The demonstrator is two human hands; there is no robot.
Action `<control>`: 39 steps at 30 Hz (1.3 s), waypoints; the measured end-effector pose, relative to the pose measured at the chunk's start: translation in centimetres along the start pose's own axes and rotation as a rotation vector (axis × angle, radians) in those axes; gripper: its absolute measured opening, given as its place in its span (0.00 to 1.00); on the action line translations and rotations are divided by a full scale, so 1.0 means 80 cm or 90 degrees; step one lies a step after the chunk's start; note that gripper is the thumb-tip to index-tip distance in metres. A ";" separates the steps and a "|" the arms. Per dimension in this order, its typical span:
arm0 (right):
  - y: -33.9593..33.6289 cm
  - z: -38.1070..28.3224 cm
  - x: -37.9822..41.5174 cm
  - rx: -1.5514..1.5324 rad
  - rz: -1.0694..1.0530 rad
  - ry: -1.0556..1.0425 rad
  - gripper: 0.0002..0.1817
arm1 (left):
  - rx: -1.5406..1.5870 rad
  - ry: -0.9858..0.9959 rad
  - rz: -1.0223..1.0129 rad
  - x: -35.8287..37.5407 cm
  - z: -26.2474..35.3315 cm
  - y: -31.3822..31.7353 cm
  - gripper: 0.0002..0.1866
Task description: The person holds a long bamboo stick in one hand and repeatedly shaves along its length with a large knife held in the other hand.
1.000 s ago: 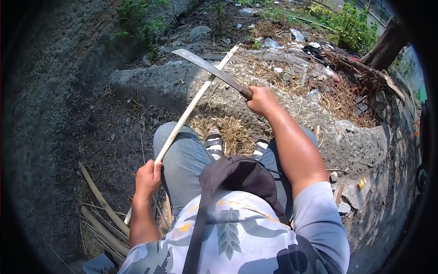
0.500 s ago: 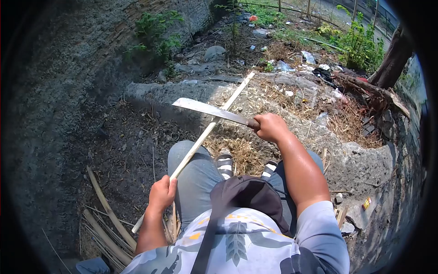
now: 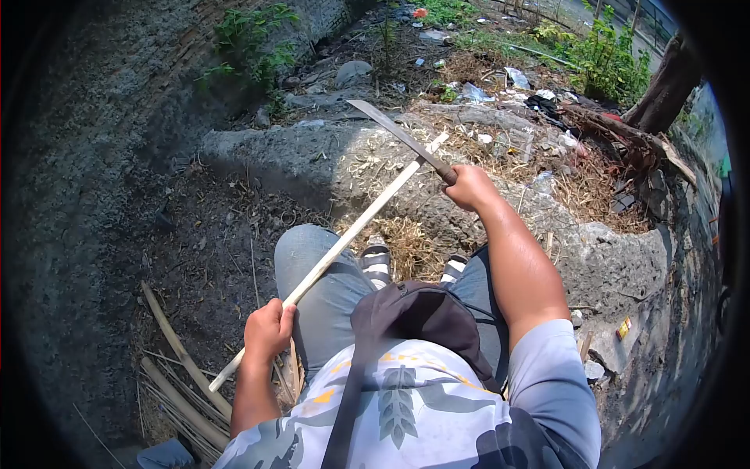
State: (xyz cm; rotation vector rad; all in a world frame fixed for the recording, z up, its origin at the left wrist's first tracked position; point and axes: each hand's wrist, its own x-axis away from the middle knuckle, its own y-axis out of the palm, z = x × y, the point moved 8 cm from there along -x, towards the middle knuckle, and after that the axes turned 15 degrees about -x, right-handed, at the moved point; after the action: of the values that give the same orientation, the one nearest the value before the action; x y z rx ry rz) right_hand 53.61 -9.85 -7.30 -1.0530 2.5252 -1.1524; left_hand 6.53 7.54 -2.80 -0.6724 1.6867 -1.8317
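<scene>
My left hand grips a long pale bamboo strip near its lower end. The strip slants up and to the right across my left knee, its far end resting on the stone ledge. My right hand holds a machete by its handle. The blade points up and to the left, and it meets the strip near the strip's far end. Shavings and dry straw lie on the ground between my sandalled feet.
A bundle of split bamboo pieces lies on the dark soil at lower left. A rough wall rises on the left. Litter, green plants and a tree stump fill the ground beyond the ledge.
The machete swung down flat across the strip half a second ago, then rose again; its blade now points up and left at the strip's far end. My left hand stays on the strip.
</scene>
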 end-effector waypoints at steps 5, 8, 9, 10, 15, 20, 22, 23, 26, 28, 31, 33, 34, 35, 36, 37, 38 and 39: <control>-0.001 -0.043 0.025 0.100 -0.010 -0.147 0.13 | -0.006 -0.005 0.010 -0.001 0.000 0.003 0.20; 0.026 -0.080 0.054 0.152 -0.065 -0.289 0.09 | -0.004 -0.015 0.027 0.003 -0.004 0.003 0.19; 0.032 -0.086 0.060 0.146 -0.075 -0.325 0.11 | -0.002 -0.023 0.035 0.005 -0.008 0.002 0.19; 0.033 -0.085 0.059 0.159 -0.086 -0.320 0.11 | 0.010 -0.027 0.049 0.010 -0.014 -0.004 0.19; -0.012 0.014 -0.010 -0.024 0.025 -0.006 0.13 | -0.010 -0.108 0.040 0.042 -0.070 0.009 0.20; 0.016 -0.024 -0.002 -0.088 -0.013 -0.031 0.20 | 0.028 -0.110 0.040 0.035 -0.071 0.021 0.20; 0.029 -0.042 0.008 -0.075 -0.043 -0.095 0.17 | 0.040 -0.086 0.022 0.030 -0.064 0.027 0.20; 0.033 -0.050 0.014 -0.055 -0.065 -0.128 0.16 | 0.045 -0.072 0.010 0.026 -0.058 0.030 0.20; 0.035 -0.081 0.036 0.069 -0.203 -0.230 0.15 | 0.075 -0.029 -0.034 0.009 -0.028 0.023 0.20; 0.034 -0.068 0.029 0.072 -0.190 -0.201 0.14 | 0.079 -0.006 -0.038 0.004 -0.026 0.020 0.19; 0.003 -0.015 0.000 0.025 -0.024 -0.101 0.14 | 0.091 -0.024 -0.075 0.006 -0.029 0.022 0.19; -0.011 0.015 -0.021 -0.037 0.011 -0.002 0.17 | 0.072 -0.030 -0.076 0.001 -0.019 0.017 0.19; -0.009 0.011 -0.014 0.002 0.037 -0.022 0.18 | 0.061 -0.032 -0.079 0.000 -0.016 0.015 0.19; -0.003 0.009 -0.011 0.018 0.029 -0.016 0.17 | 0.069 -0.028 -0.081 0.001 -0.017 0.016 0.19; -0.001 0.000 -0.006 0.034 0.022 -0.009 0.16 | 0.076 -0.021 -0.082 0.001 -0.021 0.020 0.18; -0.002 -0.010 -0.003 0.049 0.017 -0.004 0.16 | 0.084 -0.014 -0.081 -0.003 -0.022 0.023 0.18; -0.002 -0.023 0.006 0.054 0.012 -0.023 0.14 | 0.083 -0.017 -0.082 -0.006 -0.022 0.026 0.18; 0.000 -0.040 0.014 0.068 -0.021 -0.063 0.13 | 0.080 -0.023 -0.087 -0.006 -0.024 0.029 0.18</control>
State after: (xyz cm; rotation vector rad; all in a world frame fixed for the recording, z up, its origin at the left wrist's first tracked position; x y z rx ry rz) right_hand 51.46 -8.68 -5.00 -1.1005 2.3521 -1.1984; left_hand 5.67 9.09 -5.26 -0.7787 1.5202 -1.9894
